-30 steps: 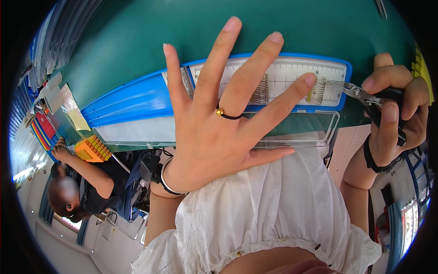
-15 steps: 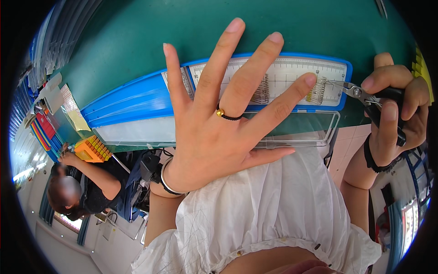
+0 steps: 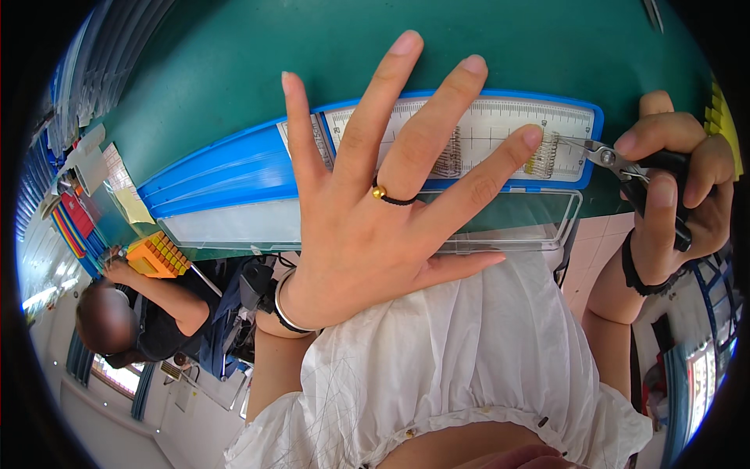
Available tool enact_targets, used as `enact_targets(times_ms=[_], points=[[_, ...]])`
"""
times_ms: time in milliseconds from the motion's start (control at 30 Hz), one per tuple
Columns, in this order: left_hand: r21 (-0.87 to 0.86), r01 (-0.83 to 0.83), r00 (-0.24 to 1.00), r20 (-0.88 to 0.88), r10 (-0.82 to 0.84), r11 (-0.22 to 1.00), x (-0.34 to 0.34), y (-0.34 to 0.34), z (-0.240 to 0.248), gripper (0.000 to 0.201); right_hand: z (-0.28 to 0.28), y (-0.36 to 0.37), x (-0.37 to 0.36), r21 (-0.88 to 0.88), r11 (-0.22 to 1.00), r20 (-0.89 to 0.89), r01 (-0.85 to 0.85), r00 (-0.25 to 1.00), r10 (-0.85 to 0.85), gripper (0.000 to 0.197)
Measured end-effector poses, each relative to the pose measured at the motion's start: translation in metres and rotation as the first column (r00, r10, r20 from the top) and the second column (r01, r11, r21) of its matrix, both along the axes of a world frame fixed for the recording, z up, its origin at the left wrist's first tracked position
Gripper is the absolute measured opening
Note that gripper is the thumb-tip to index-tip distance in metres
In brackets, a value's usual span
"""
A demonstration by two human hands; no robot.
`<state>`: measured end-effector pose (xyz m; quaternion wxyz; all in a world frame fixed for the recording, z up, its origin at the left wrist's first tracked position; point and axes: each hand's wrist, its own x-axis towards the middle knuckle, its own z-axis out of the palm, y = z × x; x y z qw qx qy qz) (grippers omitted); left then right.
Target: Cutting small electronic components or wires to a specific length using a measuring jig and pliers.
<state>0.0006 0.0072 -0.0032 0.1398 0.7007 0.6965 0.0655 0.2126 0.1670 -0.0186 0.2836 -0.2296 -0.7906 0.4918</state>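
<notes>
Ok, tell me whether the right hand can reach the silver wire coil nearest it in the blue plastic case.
Probably yes: the right hand holds black-handled metal pliers whose slim tips are right by the coil, with nothing visible between. The left hand covers at most its left edge.

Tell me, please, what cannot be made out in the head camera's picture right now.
All in the head view:
Middle of the white ruled plate: hidden behind the spread left hand.
Tips of the pliers in the right hand: too small to tell whether they grip the rightmost wire coil.
Grey metal object: cut off by the upper edge.
</notes>
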Motion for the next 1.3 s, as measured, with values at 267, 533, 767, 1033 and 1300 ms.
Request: enact_targets(times_ms=[267, 533, 767, 1033, 1300], points=[[0.026, -0.019, 0.999, 0.033, 0.018, 0.999, 0.000, -0.002, -0.001, 0.080, -0.002, 0.000, -0.004, -0.021, 1.000, -0.038, 0.003, 0.999, -0.004, 0.022], [-0.007, -0.016, 0.997, 0.080, 0.016, 1.000, -0.002, -0.001, 0.000, 0.083, 0.002, 0.000, -0.007, -0.083, 0.996, -0.017, 0.019, 1.000, -0.020, 0.021], [0.000, -0.021, 0.996, 0.091, 0.021, 1.000, -0.002, -0.002, -0.001, 0.085, -0.002, 0.005, 0.001, -0.033, 0.999, -0.015, -0.026, 1.000, 0.025, 0.023], [0.006, -0.017, 0.997, 0.069, 0.017, 1.000, -0.002, 0.000, -0.001, 0.081, 0.003, 0.004, -0.006, -0.063, 0.998, 0.024, -0.016, 1.000, 0.018, 0.021], [0.010, -0.023, 0.998, 0.065, 0.022, 1.000, -0.002, -0.001, -0.002, 0.082, 0.003, 0.000, -0.011, -0.076, 0.997, -0.002, 0.011, 1.000, -0.011, 0.019]])
